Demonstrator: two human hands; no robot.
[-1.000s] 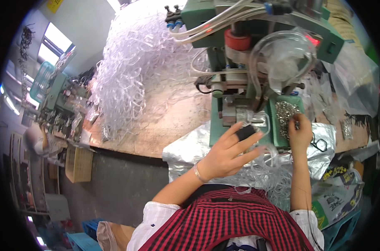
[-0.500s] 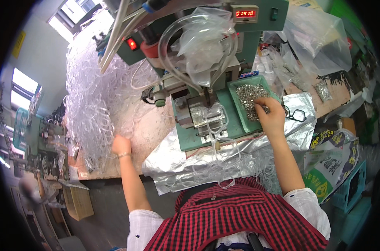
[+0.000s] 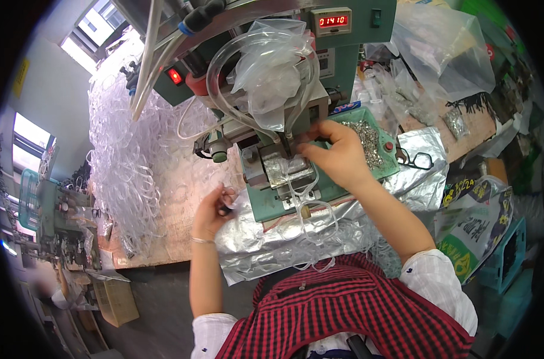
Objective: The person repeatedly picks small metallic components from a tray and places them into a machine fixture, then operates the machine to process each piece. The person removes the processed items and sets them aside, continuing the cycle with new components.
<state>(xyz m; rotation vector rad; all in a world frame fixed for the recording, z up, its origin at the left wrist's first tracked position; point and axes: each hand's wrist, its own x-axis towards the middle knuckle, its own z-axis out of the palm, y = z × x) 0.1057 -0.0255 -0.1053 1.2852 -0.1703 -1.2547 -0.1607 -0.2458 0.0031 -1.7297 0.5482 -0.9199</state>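
Nearest the body, a crinkled silver foil sheet (image 3: 266,251) drapes over the bench edge, with clear plastic loops (image 3: 317,224) trailing across it. At about nine o'clock from those loops the left hand (image 3: 211,209) is curled shut around a small dark object, too small to identify, and rests on the foil's left edge. Farther out, at roughly one o'clock from the left hand, the right hand (image 3: 338,157) reaches onto the green press machine (image 3: 284,197), fingers pinched at its foil-wrapped fixture (image 3: 287,170); what it pinches I cannot tell. The clear strap on the fixture runs with its long axis from twelve to six o'clock, just below that pinch, so the right hand is far nearer. Just beyond, at three o'clock, sits a green tray of small metal parts (image 3: 368,140); farther left lies a heap of clear straps (image 3: 125,161).
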